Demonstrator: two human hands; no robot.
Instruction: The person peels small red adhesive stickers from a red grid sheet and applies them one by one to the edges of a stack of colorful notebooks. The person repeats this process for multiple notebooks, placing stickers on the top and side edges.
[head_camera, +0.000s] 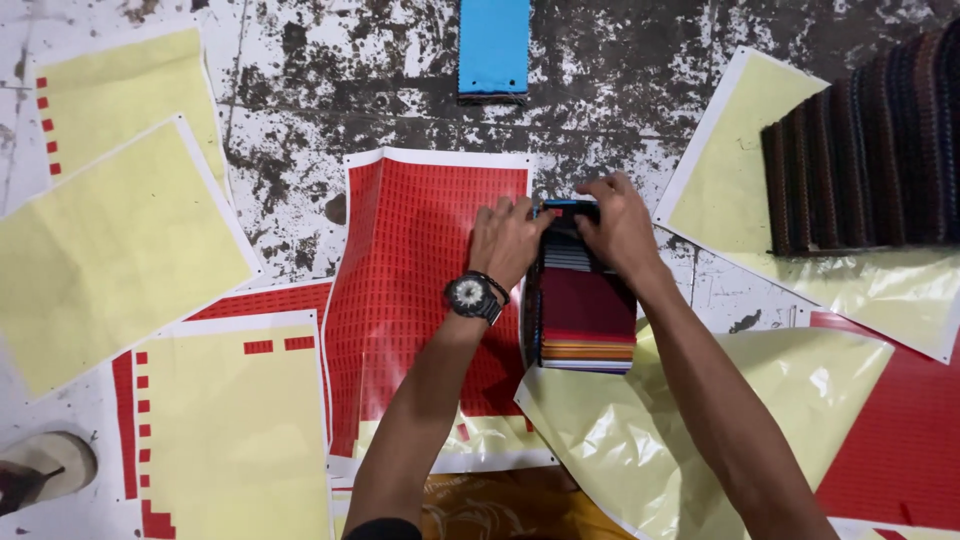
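Both hands clamped on fabric swatch stack: left hand and right hand pinching its far end. Resting beside red sticker sheet, over yellow backing paper.

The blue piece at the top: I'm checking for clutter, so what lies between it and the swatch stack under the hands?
Head view: only bare, paint-worn floor separates blue piece from swatch stack.

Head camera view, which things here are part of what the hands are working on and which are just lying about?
In hand:
- left hand and right hand, both on the far end of the stack of fabric swatches
- red sticker sheet beside the stack

Lying about:
- blue swatch pile
- row of dark swatches
- peeled yellow backing sheets
- shoe
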